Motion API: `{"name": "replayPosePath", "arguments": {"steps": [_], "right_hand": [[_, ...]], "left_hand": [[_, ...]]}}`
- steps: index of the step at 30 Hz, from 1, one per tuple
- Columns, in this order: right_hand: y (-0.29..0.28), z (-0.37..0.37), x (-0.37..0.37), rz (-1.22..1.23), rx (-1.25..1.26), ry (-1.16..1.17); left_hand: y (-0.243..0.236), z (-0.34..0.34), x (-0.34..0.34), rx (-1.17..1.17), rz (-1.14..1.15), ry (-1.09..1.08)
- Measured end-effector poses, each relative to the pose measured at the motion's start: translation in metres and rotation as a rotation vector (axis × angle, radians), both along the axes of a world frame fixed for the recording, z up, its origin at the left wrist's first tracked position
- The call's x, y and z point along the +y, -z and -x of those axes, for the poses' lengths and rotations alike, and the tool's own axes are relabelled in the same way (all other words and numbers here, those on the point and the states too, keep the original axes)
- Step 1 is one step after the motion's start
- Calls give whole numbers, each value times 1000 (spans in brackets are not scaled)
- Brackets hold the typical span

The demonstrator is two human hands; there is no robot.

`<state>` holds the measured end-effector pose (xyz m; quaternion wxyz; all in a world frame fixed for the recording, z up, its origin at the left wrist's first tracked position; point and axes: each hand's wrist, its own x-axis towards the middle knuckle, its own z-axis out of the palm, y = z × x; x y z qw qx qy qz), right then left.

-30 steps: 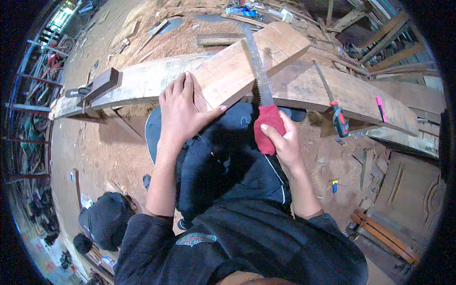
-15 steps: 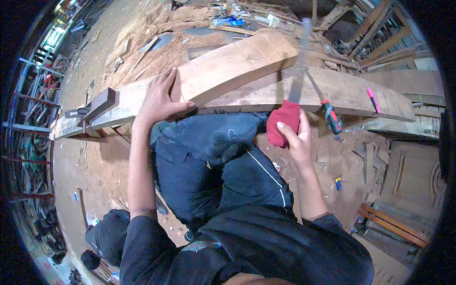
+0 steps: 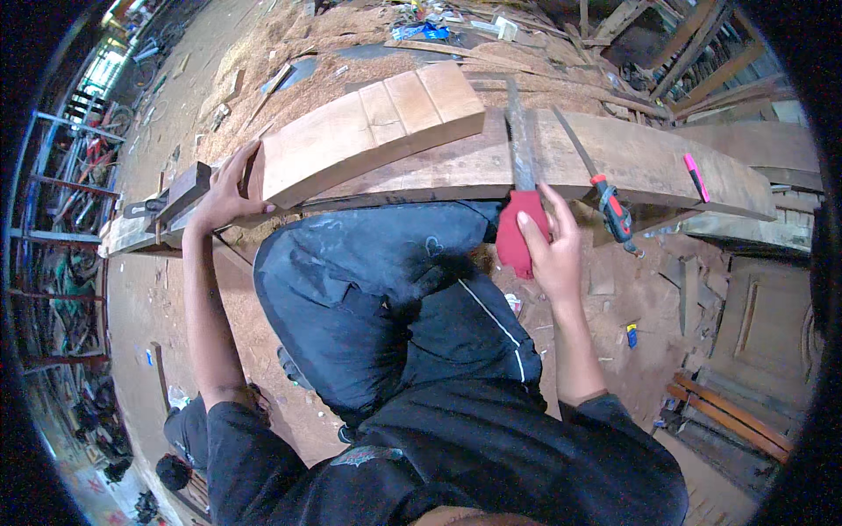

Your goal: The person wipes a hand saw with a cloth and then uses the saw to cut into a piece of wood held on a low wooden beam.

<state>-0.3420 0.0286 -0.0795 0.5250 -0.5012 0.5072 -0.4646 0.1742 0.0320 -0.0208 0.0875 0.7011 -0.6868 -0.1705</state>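
A thick wooden block (image 3: pixel 351 131) with several lines across its top lies slantwise on a long wooden beam (image 3: pixel 605 167). My left hand (image 3: pixel 226 191) grips the block's left end, thumb on the near side and fingers toward the far side. In my right hand (image 3: pixel 553 237) is a handsaw (image 3: pixel 524 219) by its red handle, its blade pointing away from me over the beam, to the right of the block. On the beam, right of the saw, rests a long thin tool with a red and black handle (image 3: pixel 616 215); its exact kind is unclear.
A pink marker (image 3: pixel 695 178) lies on the beam's right part, and a hand plane (image 3: pixel 180 193) on its left end. Wood shavings (image 3: pixel 254 53) and scraps cover the ground beyond. Behind my left arm, a person in dark clothing (image 3: pixel 186 434) is partly visible. Boards stand at right.
The block has shifted left along the beam, with my left hand on its end. The saw blade, blurred and raised before, is now lower and left, close over the beam.
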Motion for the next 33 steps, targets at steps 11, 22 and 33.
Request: {"name": "replayPosePath", "arguments": {"steps": [11,22,33], "right_hand": [[2,-7,-43,425,608,-25],[-43,4,-44,287,952,-128],[-35,268,-153,525,1511,856]], "left_hand": [[-3,21,-22,-157,-97,-106],[-9,72,-58,-59,-124,-41],[-14,-1,-11,-6,6,-124]]}}
